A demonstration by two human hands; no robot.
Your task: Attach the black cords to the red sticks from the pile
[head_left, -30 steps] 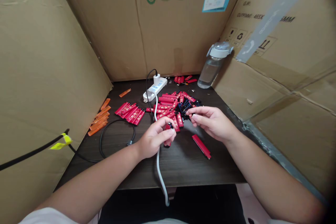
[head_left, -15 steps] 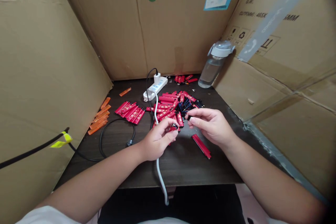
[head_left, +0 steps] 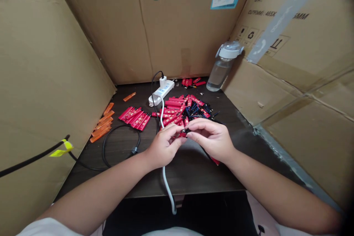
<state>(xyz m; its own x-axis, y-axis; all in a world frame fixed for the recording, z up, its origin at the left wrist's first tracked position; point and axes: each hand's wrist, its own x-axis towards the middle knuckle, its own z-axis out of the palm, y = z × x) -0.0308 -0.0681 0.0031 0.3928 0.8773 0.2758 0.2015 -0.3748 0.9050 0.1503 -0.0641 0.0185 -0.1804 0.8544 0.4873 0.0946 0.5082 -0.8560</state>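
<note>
My left hand [head_left: 163,143] is closed round a short red casing [head_left: 182,134], with its dark end turned toward my right hand. Thumb and fingers of my right hand [head_left: 212,138] pinch a small black part [head_left: 188,131] against that end. The fingers hide most of both pieces. Just beyond them is a pile of red casings with gold print [head_left: 171,110], and thin dark blue and black parts [head_left: 195,108] lie at its right side. Another loose red casing [head_left: 215,161] is mostly covered by my right hand.
A row of red casings [head_left: 135,118] and orange strips [head_left: 102,123] lie left. A white power strip [head_left: 162,93] stands behind; its white cable [head_left: 167,184] runs over the front edge. A water bottle [head_left: 219,72] leans at the back right. Cardboard walls [head_left: 110,25] surround the table.
My right hand has moved left with the small black part and now meets the red casing in my left hand. The loose red casing has become mostly hidden. The view has shifted slightly.
</note>
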